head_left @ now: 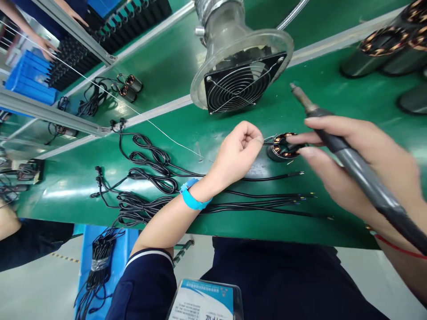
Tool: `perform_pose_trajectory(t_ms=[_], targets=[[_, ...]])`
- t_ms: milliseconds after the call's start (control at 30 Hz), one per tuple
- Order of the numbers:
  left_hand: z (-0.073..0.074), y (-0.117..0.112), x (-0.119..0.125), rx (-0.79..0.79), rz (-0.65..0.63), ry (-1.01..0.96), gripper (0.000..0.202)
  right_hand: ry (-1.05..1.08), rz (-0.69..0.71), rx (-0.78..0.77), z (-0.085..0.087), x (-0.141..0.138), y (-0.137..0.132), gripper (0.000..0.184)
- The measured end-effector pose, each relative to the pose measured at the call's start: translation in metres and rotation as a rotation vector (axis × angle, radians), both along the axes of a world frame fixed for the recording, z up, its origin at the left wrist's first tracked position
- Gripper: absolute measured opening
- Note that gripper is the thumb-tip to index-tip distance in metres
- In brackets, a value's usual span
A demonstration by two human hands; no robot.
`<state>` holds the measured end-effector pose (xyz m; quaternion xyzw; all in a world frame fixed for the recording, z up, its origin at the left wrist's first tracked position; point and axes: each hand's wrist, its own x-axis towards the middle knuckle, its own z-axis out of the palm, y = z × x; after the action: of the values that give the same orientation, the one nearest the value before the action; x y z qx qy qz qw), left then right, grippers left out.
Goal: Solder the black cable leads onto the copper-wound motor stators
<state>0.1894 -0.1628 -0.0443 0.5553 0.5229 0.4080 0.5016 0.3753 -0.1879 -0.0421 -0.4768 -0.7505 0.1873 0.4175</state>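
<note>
My left hand point(240, 149), with a blue wrist strap point(194, 195), is closed in a pinch on a dark wire point(268, 143). This wire runs to a small motor stator point(282, 153) standing on the green bench, its copper windings facing up. In my right hand point(360, 164) is a soldering iron point(347, 151), its tip pointing up and left, away from the stator. The right thumb and a finger reach to the stator's right side and seem to touch it. Black power cables point(263, 205) with bared ends lie below my left hand.
A round extraction hood with a fan grille point(236, 86) hangs just beyond the stator. More stators point(362, 53) stand at the right. Coiled cables point(140, 209) lie left on the bench point(76, 178). A co-worker's hands point(46, 48) are at the upper left, beyond a metal frame.
</note>
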Motion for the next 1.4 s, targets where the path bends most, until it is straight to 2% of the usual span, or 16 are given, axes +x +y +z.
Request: perform_pose_trajectory(t_ms=[100, 333, 667, 767, 900, 967, 1067, 1167, 1400], targets=[[0.003, -0.003, 0.0, -0.019, -0.043, -0.006, 0.012, -0.04, 0.05, 0.001, 0.002, -0.008, 0.01, 0.044], [0.005, -0.007, -0.002, -0.071, -0.114, -0.009, 0.011, 0.1, -0.038, -0.053, -0.013, -0.02, 0.015, 0.041], [0.012, -0.011, -0.006, 0.232, -0.182, 0.181, 0.01, 0.177, -0.003, 0.041, -0.021, -0.023, 0.014, 0.043], [0.011, -0.011, -0.006, 0.175, -0.157, 0.208, 0.012, 0.134, -0.001, 0.036, -0.019, -0.019, 0.012, 0.043], [0.006, -0.012, -0.002, 0.015, -0.124, 0.191, 0.011, 0.055, -0.101, 0.13, -0.012, -0.007, 0.005, 0.037], [0.004, -0.013, -0.001, -0.023, -0.119, 0.176, 0.012, 0.004, -0.08, 0.135, -0.012, -0.002, 0.004, 0.039], [0.002, -0.014, 0.0, -0.045, -0.099, 0.158, 0.013, -0.026, 0.019, 0.075, -0.018, -0.001, 0.007, 0.045], [0.002, -0.014, 0.0, -0.053, -0.085, 0.158, 0.015, -0.014, 0.056, 0.016, -0.024, -0.007, 0.012, 0.043], [-0.002, -0.014, 0.0, -0.007, -0.043, 0.136, 0.013, 0.0, -0.04, 0.032, -0.024, -0.017, 0.015, 0.041]])
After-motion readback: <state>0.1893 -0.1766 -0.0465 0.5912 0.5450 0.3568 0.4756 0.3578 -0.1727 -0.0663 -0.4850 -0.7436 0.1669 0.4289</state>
